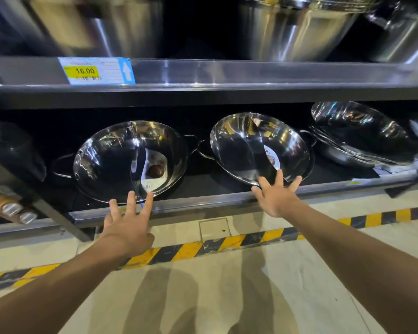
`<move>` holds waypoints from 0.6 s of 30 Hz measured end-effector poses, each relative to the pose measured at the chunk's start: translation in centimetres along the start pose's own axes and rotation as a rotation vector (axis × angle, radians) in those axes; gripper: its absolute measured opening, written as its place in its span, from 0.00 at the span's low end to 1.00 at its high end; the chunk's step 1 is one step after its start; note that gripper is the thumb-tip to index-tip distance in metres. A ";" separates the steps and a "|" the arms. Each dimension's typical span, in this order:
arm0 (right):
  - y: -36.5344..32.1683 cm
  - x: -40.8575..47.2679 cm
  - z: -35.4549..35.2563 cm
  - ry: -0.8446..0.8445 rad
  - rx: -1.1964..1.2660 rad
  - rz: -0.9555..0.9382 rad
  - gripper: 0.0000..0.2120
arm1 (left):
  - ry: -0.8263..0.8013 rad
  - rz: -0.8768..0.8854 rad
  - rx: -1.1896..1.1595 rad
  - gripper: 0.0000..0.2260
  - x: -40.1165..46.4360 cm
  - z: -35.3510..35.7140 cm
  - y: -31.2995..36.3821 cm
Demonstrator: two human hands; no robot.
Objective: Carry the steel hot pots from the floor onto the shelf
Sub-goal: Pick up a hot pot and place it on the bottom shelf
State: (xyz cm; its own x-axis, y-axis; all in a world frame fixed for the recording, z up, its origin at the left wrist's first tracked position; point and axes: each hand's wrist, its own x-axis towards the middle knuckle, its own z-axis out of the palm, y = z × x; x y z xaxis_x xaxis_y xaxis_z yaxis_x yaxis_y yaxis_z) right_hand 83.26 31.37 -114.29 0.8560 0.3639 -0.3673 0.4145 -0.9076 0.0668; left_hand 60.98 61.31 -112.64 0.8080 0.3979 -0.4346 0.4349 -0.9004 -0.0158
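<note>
Up top, big steel stockpots (297, 27) crowded the upper shelf, and a price label (95, 71) reading 16.00 sat on its front rail. Far right on the lower shelf (203, 203), a tilted stack of plain steel woks (364, 133) leaned toward the aisle, with flat packaging just beside it. On the far left, something dark and rounded (15, 150) sat in shadow (too dim to name), and lower down a couple of shiny metal caps (19, 212) poked out. Across the floor ran a yellow and black hazard stripe (203, 247), right under the shelf edge.

Nothing stood between the hands and the pots. Two divided steel hot pots were already on that lower shelf, side by side but apart, their loop handles nearly meeting in the gap. The left hot pot (130, 162) tipped its mouth toward the aisle, with a paper label lying in its right half. The left hand (128, 225) was spread wide, fingers straight, tips just touching the near rim. The right hot pot (261, 148) tilted up more steeply, also showing a label. The right hand (278, 196) was splayed open too, fingertips pressed against its lower rim, gripping nothing
</note>
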 end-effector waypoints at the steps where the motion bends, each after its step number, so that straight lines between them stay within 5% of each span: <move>1: -0.5 0.3 -0.3 -0.005 0.018 0.018 0.21 | 0.000 0.002 -0.002 0.44 0.0 0.0 0.0; 10: -1.6 1.8 -0.7 0.045 0.091 0.078 0.13 | 0.052 0.033 0.005 0.45 0.4 1.2 -0.6; 18: 0.1 2.3 -0.4 0.044 0.031 0.048 0.27 | 0.059 0.027 0.002 0.45 0.5 1.2 -0.6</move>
State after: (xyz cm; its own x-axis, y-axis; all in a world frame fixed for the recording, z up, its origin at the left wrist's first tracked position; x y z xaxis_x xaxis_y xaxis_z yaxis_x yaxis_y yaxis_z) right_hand 85.36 32.21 -114.75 0.8874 0.3283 -0.3236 0.3637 -0.9300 0.0539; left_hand 60.65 61.88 -113.91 0.8414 0.3835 -0.3807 0.4120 -0.9112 -0.0072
